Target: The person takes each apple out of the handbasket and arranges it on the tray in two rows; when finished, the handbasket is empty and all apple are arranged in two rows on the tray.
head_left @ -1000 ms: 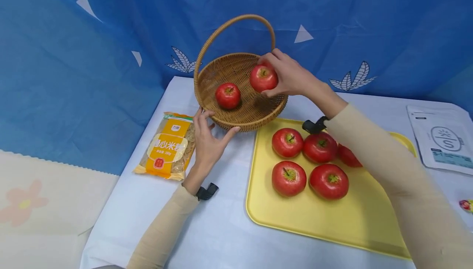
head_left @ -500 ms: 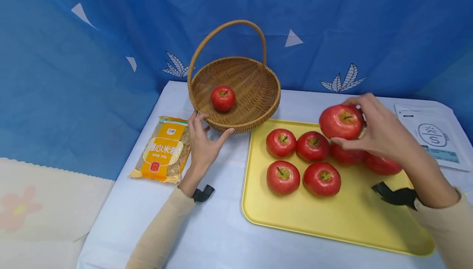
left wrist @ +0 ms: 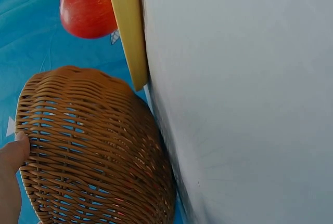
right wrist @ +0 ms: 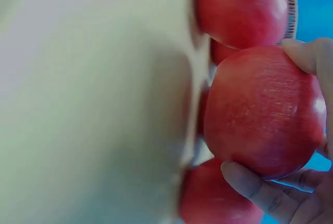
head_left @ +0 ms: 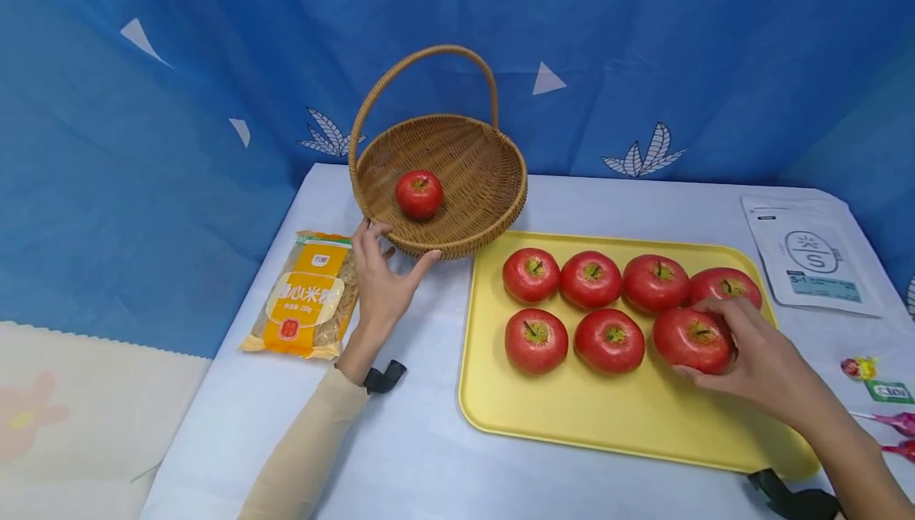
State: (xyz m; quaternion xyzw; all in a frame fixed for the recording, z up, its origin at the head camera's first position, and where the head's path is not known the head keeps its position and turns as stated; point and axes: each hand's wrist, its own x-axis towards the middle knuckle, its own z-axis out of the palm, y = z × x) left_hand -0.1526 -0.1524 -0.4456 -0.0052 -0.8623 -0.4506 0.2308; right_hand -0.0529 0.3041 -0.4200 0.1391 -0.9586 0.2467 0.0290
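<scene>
Apple in your right hand, on the tray

Your counter [head_left: 429, 441] carries the yellow tray [head_left: 629, 425]; your left hand [head_left: 379, 286] rests open-fingered against the wicker basket [head_left: 472, 179] (one apple inside); your right hand [head_left: 750, 349] grips an apple [head_left: 689, 339] sitting beside six others.

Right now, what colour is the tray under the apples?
Yellow; the tray shows best in the head view.
</scene>
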